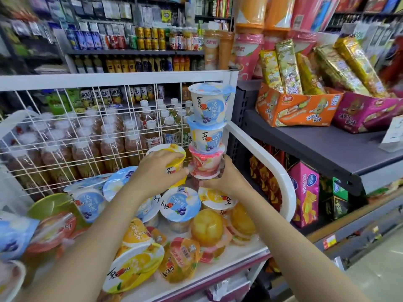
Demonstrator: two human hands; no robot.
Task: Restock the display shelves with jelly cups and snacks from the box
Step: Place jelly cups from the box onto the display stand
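Note:
A stack of three jelly cups rises in the back right corner of the white display shelf [257, 144]: two blue blueberry cups [209, 105] on top of a pink cup [206, 163]. My right hand [224, 179] grips the pink cup at the base of the stack. Beside it, my left hand [161, 171] grips a yellow jelly cup [172, 155], tilted on its side next to the stack. Several more cups lie loose on the shelf, among them a blue-lidded one [180, 207] and a yellow-lidded one [133, 267].
A white wire grid [87, 118] backs the shelf, with bottled drinks behind it. To the right, a dark shelf [316, 144] carries orange [298, 110] and pink snack boxes [366, 112]. More pink boxes [305, 192] stand below. A green bowl [50, 205] sits at left.

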